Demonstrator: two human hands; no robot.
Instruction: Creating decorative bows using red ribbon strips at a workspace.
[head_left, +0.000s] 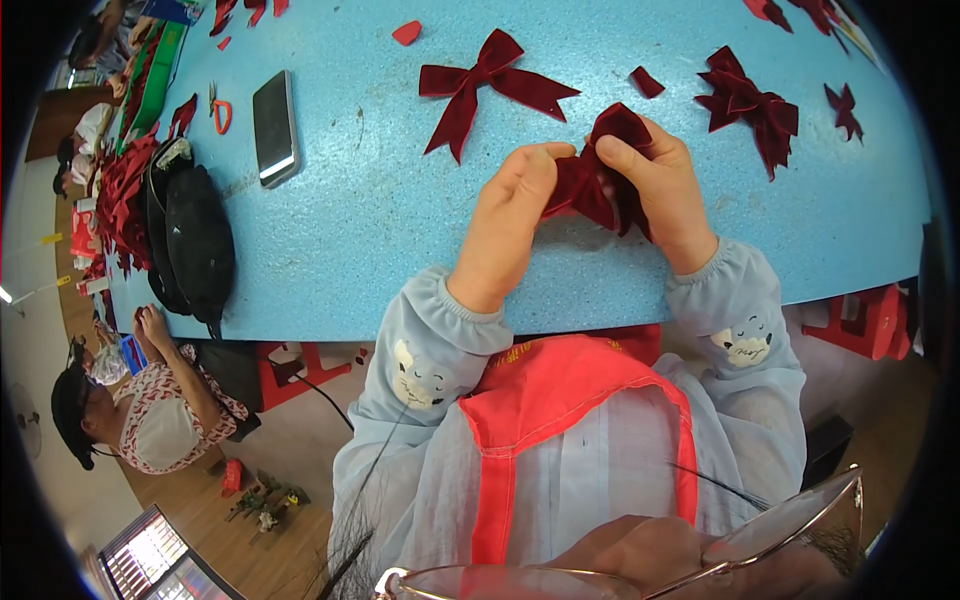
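Observation:
Between my two hands, just above the near part of the blue table, is a dark red velvet bow. My left hand pinches its left side with thumb and fingers. On its right side, my right hand grips a raised loop, the thumb pressed on the front. Beyond my hands lies another dark red bow with two spread tails. To the right rests a fuller, layered bow. A small velvet piece lies between these two.
A phone and orange-handled scissors lie to the left, beside a black bag and a heap of red ribbon. A small bow-like piece is at far right. Another person sits at the left; red stools stand under the table.

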